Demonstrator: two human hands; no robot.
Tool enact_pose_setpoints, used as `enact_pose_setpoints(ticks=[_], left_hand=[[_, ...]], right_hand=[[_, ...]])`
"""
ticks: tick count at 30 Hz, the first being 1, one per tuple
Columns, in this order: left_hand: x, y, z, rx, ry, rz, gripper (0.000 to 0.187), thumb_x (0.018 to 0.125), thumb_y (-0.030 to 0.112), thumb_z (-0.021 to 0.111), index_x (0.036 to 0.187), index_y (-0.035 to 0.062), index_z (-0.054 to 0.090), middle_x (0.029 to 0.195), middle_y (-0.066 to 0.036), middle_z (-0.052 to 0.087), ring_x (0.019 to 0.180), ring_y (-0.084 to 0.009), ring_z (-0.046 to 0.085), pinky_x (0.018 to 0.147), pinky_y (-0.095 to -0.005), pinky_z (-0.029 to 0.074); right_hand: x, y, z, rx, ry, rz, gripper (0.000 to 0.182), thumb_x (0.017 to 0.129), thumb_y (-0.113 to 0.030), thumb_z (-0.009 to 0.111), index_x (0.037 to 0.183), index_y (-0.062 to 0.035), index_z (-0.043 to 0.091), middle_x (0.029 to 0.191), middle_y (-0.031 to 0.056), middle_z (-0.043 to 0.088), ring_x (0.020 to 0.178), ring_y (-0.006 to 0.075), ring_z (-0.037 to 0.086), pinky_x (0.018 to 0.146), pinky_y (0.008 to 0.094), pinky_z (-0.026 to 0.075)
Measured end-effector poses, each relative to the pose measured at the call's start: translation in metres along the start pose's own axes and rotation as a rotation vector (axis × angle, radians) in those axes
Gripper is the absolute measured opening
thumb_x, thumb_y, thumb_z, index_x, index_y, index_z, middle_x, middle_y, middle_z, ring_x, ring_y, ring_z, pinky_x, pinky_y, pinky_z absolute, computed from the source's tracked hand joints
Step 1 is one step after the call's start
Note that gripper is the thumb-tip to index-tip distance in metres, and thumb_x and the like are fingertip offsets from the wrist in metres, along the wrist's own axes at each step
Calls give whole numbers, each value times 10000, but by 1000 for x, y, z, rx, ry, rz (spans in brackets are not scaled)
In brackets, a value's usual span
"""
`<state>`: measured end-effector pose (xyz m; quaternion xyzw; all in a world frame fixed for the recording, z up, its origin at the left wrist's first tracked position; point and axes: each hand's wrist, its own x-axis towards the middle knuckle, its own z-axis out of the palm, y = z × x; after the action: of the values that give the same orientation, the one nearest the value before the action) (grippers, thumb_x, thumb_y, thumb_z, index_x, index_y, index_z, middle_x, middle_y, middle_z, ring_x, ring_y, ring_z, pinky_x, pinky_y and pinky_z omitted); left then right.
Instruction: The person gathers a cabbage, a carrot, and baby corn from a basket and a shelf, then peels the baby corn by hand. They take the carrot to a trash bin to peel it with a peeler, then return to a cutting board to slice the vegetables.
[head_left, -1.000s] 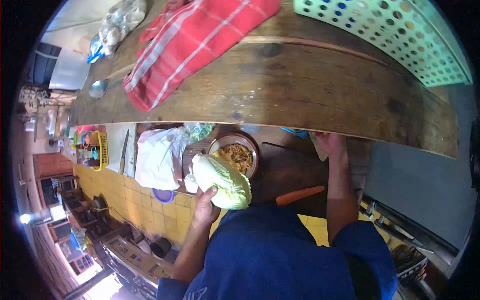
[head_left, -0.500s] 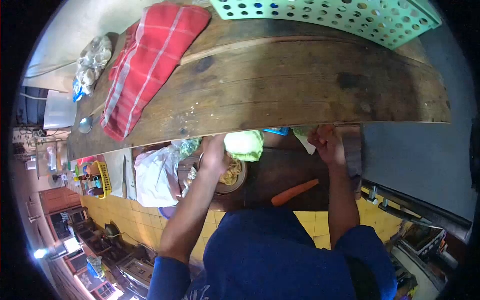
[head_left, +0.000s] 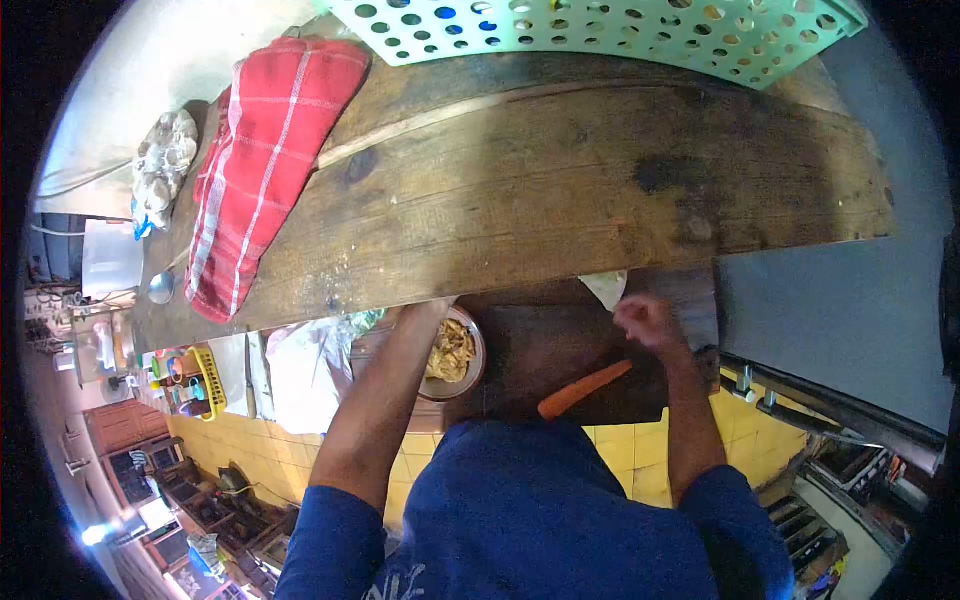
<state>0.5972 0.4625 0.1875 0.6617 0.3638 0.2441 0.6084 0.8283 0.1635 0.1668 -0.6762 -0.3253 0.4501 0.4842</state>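
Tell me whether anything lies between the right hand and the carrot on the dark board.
Nothing visible does. The right hand hovers over the dark board, and the carrot lies just below it with only bare board between. The bowl sits off to the left side.

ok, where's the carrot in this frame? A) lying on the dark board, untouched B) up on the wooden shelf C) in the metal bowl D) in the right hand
A: the carrot lies on the dark board, below the right hand, apart from it.
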Motion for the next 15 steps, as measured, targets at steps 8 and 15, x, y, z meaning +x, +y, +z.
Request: enact_pose_setpoints(ticks=[8,15], left_hand=[[-36,1,-34,1318,-152,223,461,908,432,512,1244,120,564,1281,-195,533,1222,-383,458,1044,-481,336],[-26,40,-54,1401,-186,-212,432,929,456,441,1173,136,598,1119,-163,635,990,-332,629,819,-442,499]], right_hand=[[-64,7,86,-1160,-294,-176,269,850,-308,543,909,-75,665,846,158,666,835,336,658,743,455,521],[-35,-3,71,-1103,-570,-217,320,771,-341,677,864,-36,660,791,136,661,746,305,667,682,428,535]])
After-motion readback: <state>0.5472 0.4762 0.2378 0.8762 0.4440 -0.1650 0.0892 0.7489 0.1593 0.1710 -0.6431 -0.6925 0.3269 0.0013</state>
